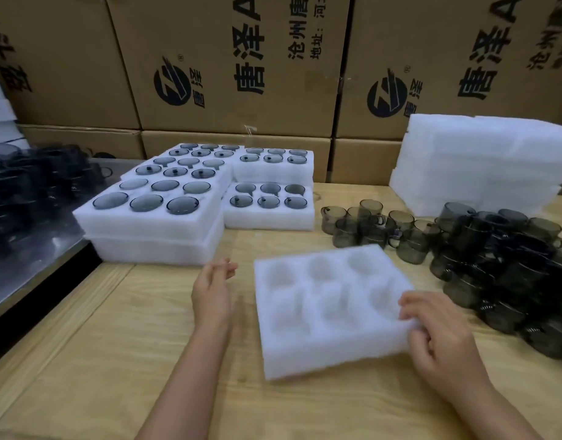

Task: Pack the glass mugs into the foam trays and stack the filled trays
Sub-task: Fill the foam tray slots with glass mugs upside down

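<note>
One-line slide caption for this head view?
Right hand grips empty foam tray; left hand open beside it; loose glass mugs at right.

Filled trays [152, 217] visible — five; empty tray [321, 354] — one, six pockets [321, 268].

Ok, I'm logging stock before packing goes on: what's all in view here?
empty tray: one, white, front centre, six bare pockets
filled trays: several, white, back left, some stacked
loose mugs: many, smoky grey, right side
more mugs: heap, dark, far left
foam stack: one, white, back right
cartons: several, brown, behind
table: one, pale wood
left hand: holds nothing, left of empty tray
right hand: grips empty tray's right edge
</note>
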{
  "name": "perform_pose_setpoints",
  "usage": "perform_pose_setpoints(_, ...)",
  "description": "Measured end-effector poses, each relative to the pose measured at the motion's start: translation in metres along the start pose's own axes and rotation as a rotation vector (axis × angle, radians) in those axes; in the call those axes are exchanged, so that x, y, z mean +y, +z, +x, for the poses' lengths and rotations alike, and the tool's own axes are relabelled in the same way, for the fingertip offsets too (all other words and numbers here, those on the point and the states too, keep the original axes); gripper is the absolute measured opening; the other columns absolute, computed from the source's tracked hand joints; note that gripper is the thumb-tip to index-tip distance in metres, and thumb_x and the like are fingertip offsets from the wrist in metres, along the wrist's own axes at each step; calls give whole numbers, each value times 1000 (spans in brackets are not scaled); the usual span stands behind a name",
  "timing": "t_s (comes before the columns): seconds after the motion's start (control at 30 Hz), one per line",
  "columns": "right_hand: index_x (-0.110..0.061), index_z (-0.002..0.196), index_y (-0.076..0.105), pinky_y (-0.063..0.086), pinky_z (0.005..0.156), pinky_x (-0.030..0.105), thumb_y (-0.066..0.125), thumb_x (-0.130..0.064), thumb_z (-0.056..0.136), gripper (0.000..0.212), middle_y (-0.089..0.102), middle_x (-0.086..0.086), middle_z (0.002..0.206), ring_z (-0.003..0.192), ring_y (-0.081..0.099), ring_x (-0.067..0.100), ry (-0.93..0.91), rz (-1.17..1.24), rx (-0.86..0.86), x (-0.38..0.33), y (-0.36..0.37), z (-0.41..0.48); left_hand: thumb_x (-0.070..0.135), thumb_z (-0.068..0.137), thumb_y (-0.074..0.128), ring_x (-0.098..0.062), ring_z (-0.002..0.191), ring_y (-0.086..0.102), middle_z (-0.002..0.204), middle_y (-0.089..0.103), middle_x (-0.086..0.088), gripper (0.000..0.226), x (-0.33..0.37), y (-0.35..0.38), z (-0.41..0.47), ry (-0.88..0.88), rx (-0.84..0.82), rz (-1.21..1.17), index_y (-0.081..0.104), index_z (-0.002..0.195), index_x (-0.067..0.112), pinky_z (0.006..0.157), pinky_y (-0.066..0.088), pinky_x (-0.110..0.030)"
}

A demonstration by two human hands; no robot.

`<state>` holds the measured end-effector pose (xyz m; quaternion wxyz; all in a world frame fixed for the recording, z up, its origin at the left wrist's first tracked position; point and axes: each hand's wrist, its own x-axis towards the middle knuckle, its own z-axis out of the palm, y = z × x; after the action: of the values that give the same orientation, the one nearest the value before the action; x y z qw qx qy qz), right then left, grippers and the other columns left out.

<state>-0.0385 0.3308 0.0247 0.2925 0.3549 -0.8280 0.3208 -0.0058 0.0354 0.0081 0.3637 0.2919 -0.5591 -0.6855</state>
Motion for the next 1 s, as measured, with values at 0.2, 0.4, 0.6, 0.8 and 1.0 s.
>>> perform_pose_setpoints(0.2, -18, 67, 56, 35, 64, 25, 36, -29, 63, 22, 53, -17, 72, 73, 40, 8, 82, 37, -330, 12, -8, -6, 6, 91, 58, -10, 87, 66, 95, 71, 6, 21, -9, 17, -22, -51, -381, -13, 63, 106, 21, 73, 52, -22)
perform_pose_setpoints(0.4, -32, 74, 62, 36, 73, 25, 47, -14, 61, 28, 62, -14, 84, 80, 42, 11, 167, 255, -473, 17, -19, -4, -2, 88, 56, -11, 88, 70, 98, 74, 9, 44, -6, 23, -10, -154, -608, -90, 54, 125, 21, 65, 54, -21)
perform_pose_setpoints(0.6, -25, 104, 68, 37, 87, 25, 52, -10, 62, 48, 64, -15, 112, 105, 51, 16, 285, 501, -505, 22, -24, -1, -3, 86, 61, -9, 88, 70, 97, 74, 9, 34, -12, 24, -4, -92, -556, -76, 61, 111, 20, 64, 53, -19)
perform_pose_setpoints(0.8, -24, 120, 60, 40, 61, 18, 53, -14, 91, 32, 69, -7, 96, 59, 44, 12, 466, 632, -309, 36, -23, 32, -6, 84, 61, -13, 88, 67, 101, 70, 0, 31, -12, 27, -2, -52, -479, -37, 64, 103, 18, 68, 53, -22)
perform_pose_setpoints(1.0, -25, 120, 60, 43, 75, 30, 52, -29, 92, 29, 69, -2, 84, 81, 56, 13, 631, 98, -289, 52, 24, 106, -3, 85, 62, -18, 95, 65, 102, 70, 0, 29, -13, 28, -3, 5, -496, 3, 65, 99, 22, 79, 51, -30)
